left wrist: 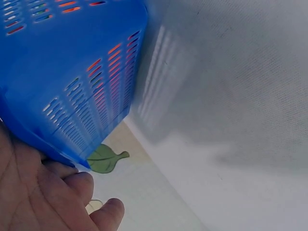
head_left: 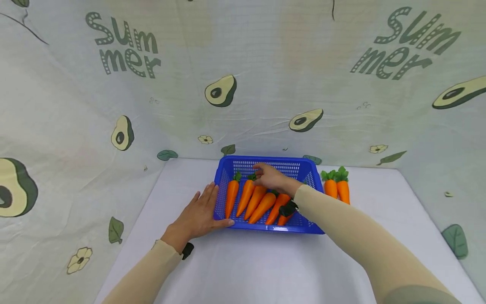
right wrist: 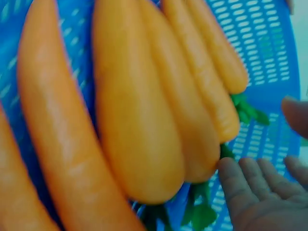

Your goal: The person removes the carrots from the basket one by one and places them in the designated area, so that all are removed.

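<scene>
A blue plastic basket (head_left: 258,227) with slotted sides stands on the white table. Several orange carrots (head_left: 232,198) with green tops lie side by side in it. My left hand (head_left: 195,217) rests against the basket's left side, its fingers extended and the thumb along the front rim. From the left wrist view, the fingers (left wrist: 79,185) are at the basket's edge. My right hand (head_left: 270,176) reaches into the basket over the carrots' leafy ends. The right wrist view shows its fingers (right wrist: 255,178) beside a carrot (right wrist: 192,130), with the thumb apart and nothing held.
Two more carrots (head_left: 330,188) lie on the table just right of the basket, partly hidden by the right sleeve (head_left: 341,228). A pale cloth (head_left: 258,50) printed with avocados and leaves hangs behind and beside the table (head_left: 243,266).
</scene>
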Demonstrator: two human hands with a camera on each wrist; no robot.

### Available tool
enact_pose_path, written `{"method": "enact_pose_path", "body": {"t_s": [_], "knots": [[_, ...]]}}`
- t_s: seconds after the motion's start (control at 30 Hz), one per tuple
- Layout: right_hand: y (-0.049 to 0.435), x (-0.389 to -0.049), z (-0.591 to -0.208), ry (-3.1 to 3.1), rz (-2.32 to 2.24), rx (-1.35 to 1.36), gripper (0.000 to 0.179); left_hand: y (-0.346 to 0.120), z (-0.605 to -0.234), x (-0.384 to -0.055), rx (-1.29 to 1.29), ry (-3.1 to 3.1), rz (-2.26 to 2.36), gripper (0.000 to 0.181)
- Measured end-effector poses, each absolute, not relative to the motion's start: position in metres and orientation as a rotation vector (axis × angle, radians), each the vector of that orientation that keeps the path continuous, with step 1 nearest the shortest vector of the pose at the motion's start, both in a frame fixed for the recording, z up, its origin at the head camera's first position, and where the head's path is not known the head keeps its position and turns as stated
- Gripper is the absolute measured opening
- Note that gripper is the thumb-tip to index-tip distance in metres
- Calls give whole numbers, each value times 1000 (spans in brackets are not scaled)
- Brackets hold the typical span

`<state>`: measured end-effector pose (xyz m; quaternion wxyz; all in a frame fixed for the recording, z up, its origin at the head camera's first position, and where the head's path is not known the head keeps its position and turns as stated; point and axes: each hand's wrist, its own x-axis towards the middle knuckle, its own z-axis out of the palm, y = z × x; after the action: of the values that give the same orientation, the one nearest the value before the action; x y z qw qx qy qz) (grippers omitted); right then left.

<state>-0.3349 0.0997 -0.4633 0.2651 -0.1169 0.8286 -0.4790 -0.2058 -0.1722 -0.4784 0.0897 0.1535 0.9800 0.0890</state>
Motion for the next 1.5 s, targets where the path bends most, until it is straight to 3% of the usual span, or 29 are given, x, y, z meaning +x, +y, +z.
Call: {"method": "enact_pose_path", "body": {"t_s": [0.7, 1.5], "knots": [[145, -340, -476, 2424, -904, -404, 59, -173, -481, -205, 477, 2939, 249, 130], [103, -327, -471, 2326, -974, -717, 70, -172, -478, -204, 474, 2922, 242, 130]]}}
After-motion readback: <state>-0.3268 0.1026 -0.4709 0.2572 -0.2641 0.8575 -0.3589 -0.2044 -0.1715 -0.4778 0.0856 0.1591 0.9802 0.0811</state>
